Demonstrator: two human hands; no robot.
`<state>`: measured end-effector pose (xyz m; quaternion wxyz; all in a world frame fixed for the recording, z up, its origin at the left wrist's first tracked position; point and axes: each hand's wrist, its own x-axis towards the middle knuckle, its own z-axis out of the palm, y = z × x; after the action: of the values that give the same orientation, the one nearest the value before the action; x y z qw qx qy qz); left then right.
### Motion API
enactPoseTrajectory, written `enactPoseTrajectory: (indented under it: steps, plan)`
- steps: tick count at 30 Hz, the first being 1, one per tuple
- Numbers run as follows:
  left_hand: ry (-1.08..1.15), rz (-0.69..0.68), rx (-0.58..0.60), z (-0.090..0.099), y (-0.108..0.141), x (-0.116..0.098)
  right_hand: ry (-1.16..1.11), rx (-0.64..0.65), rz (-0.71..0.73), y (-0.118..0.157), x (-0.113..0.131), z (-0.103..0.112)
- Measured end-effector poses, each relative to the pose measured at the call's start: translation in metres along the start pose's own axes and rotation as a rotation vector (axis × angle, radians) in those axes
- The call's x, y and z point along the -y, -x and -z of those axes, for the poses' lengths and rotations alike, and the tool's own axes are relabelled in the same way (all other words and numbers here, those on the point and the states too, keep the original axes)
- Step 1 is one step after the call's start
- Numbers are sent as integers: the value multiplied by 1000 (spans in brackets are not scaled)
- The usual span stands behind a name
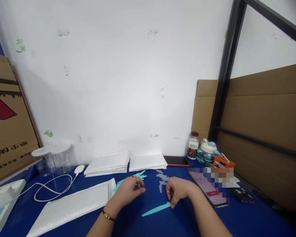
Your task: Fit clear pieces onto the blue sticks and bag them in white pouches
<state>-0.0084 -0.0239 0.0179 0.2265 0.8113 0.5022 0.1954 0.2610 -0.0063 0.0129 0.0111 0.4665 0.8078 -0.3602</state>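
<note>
The right hand (176,192) pinches one teal plastic stick (156,210) by its wider end, between thumb and fingertips. The stick extends left from that grip, its tapered tip pointing away from the fingers and slightly toward the person; whether it is lifted off the blue table (135,227) cannot be told. The left hand (132,190) is loosely curled with nothing visible in its fingers, just beside a pile of teal sticks (120,180) partly hidden behind it. Those sticks overlap too much to count. Between the two hands and a little farther back lies a cluster of clear plastic pieces (162,177), roughly half a dozen, some overlapping, the nearest just beside the right hand.

One long white envelope (74,205) lies left of the left hand. Two stacks of white envelopes, a left one (107,162) and a right one (148,161), sit against the wall. There are two phones: a dark one (177,160) at the back and a lit one (207,186) right of the right hand. Behind them stand one brown-capped bottle (193,146), one drink bottle (206,154) and one orange box (225,162). At far left are two clear jars (62,161) and one white charger (79,169).
</note>
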Motion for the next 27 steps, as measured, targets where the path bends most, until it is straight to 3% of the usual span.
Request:
enactPoseTrajectory:
  steps: [4,7,12,15,18,21,27]
  plan:
    - [62,-85,184,-20,2,-12,36,-52,82,-7,16,-8]
    - [38,-96,212,-25,0,-12,11,-159,149,-8,29,-12]
    - [-129,-70,59,-6,-3,-1,-58,-289,166,-6,19,-4]
    - [-131,-12,-92,14,-4,14,-128,-535,91,-3,-6,8]
    - [-58,153,-202,28,-4,30,-151,-726,28,-2,-22,18]
    - [-29,186,-229,29,-4,35,-226,-732,113,-4,-16,17]
    - [22,-28,-139,12,-5,15,-480,-684,321,-17,21,1]
